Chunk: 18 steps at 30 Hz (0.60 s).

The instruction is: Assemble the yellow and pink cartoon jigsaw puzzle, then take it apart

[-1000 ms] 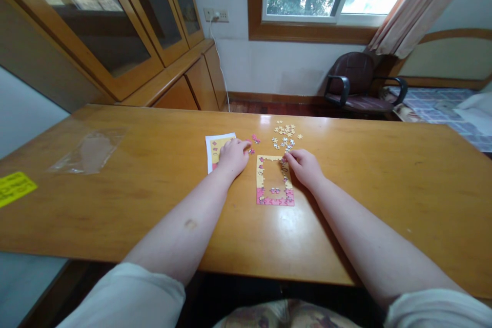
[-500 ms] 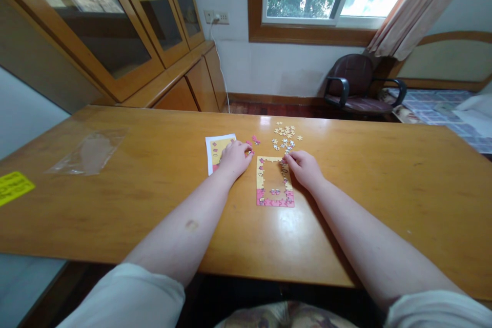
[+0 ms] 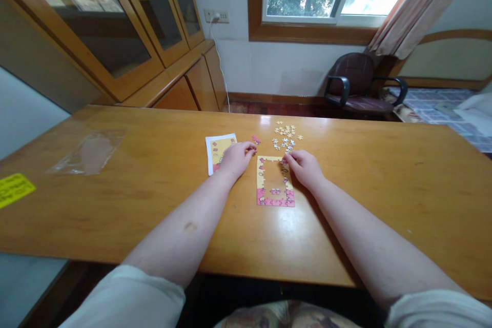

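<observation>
A partly assembled jigsaw puzzle (image 3: 275,203), yellow above and pink below, lies on the table as a border around an open middle. Two joined pieces (image 3: 275,191) rest inside it. Just left of its upper corner, my left hand (image 3: 237,158) is closed in a pinch on a small puzzle piece, mostly covered by the fingertips. My right hand (image 3: 305,165) has thumb and forefinger pressed together at the puzzle's upper right corner, on a piece that is largely hidden. Under my left wrist is a printed picture sheet (image 3: 210,155), partly covered.
Loose pieces (image 3: 288,131) lie beyond the puzzle, several of them plain side up, with a few pink ones (image 3: 256,140) to their left. A clear plastic bag (image 3: 90,154) and a yellow label (image 3: 15,188) are on the left of the wooden table (image 3: 161,164).
My left hand has shifted slightly right and drawn its fingertips together. A pink piece beside its fingers no longer shows on the table. My right hand stays at the puzzle's corner.
</observation>
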Each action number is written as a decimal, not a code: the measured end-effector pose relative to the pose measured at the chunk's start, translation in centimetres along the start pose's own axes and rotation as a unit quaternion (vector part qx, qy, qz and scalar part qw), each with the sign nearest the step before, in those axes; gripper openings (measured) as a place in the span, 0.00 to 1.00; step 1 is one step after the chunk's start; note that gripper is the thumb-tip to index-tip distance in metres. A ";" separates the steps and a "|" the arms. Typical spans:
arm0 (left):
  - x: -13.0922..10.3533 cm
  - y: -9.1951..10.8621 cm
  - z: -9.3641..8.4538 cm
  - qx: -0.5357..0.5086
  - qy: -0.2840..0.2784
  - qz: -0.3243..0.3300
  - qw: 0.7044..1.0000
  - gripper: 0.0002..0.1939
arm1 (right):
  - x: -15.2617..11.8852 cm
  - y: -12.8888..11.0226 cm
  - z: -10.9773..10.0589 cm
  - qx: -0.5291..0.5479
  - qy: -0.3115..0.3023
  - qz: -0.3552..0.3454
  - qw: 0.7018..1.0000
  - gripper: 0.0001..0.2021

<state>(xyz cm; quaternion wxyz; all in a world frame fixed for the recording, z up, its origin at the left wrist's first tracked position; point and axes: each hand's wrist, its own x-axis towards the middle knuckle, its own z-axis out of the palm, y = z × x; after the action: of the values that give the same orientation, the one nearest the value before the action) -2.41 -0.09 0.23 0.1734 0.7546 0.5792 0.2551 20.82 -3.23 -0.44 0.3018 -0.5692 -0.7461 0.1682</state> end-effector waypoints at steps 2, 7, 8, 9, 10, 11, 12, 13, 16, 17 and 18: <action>-0.2 0.3 -0.1 -0.021 -0.013 0.005 1.000 0.11 | 0.0 -0.1 0.0 -0.003 -0.001 0.000 1.000 0.16; -0.6 1.0 -0.3 -0.051 -0.067 0.027 0.996 0.12 | 0.0 -0.3 0.0 -0.013 -0.003 0.000 1.000 0.16; -0.7 1.0 -0.3 -0.055 -0.073 0.029 0.995 0.12 | 0.0 -0.3 -0.1 -0.014 -0.004 0.000 1.000 0.16; -0.7 1.1 -0.4 -0.059 -0.077 0.029 0.995 0.12 | 0.0 -0.3 -0.1 -0.016 -0.005 -0.001 1.000 0.16; -0.8 1.1 -0.4 -0.064 -0.082 0.030 0.994 0.12 | 0.0 -0.2 -0.1 -0.017 -0.005 -0.001 1.000 0.16; -0.8 1.2 -0.4 -0.071 -0.088 0.031 0.993 0.12 | 0.0 -0.2 -0.1 -0.018 -0.005 -0.002 1.000 0.15; -0.9 1.3 -0.4 -0.080 -0.094 0.033 0.992 0.12 | 0.0 -0.2 -0.1 -0.019 -0.004 -0.004 1.000 0.15; -0.9 1.3 -0.3 -0.089 -0.100 0.035 0.990 0.11 | 0.0 -0.3 -0.1 -0.018 -0.002 -0.009 1.000 0.15; -1.3 1.7 0.1 -0.112 -0.115 0.041 0.986 0.10 | -0.3 -0.6 0.0 -0.001 -0.002 -0.049 0.999 0.12; -1.5 1.9 0.3 -0.118 -0.118 0.042 0.985 0.10 | -0.4 -0.7 0.0 0.007 -0.007 -0.072 0.997 0.10; -1.6 2.1 0.5 -0.125 -0.121 0.042 0.984 0.09 | -0.5 -0.8 0.1 0.015 -0.016 -0.097 0.995 0.09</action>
<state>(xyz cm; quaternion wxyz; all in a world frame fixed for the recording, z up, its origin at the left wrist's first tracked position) -0.80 -2.20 0.65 0.3245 0.7758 0.4853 0.2393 20.23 -3.92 -0.13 0.3131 -0.4870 -0.7998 0.1584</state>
